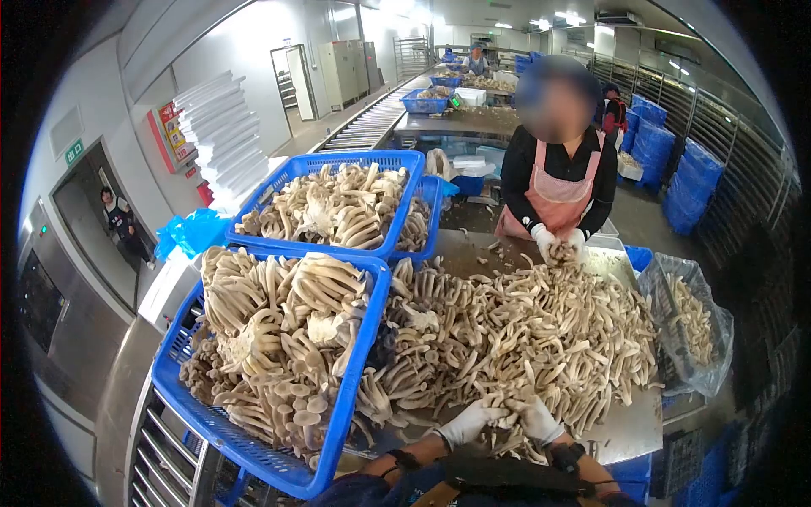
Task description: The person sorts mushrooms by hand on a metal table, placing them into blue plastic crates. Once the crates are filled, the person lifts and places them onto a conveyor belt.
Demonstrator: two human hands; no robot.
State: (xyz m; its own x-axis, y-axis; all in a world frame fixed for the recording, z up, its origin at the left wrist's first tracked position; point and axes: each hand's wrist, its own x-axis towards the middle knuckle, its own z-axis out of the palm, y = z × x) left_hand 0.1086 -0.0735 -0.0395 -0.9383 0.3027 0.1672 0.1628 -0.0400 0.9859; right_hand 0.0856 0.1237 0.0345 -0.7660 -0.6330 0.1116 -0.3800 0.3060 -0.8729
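At the near edge of the metal table, my left hand [470,422], in a white glove, has its fingers curled round some mushrooms. My right hand [537,420], gloved too, is closed on mushrooms just beside it. A big heap of loose grey-brown mushrooms [541,329] spreads over the table beyond both hands. To the left stands a blue basket [369,338] full of mushroom clusters [279,338]. Behind it is a second blue basket [408,190], also full. The fingertips are partly hidden among the mushrooms.
Across the table [629,422], a co-worker in a pink apron [559,190] holds mushrooms in white gloves. A clear plastic bag [714,338] with mushrooms is at the right. A roller conveyor [160,448] lies at the lower left. More people and blue baskets are farther back.
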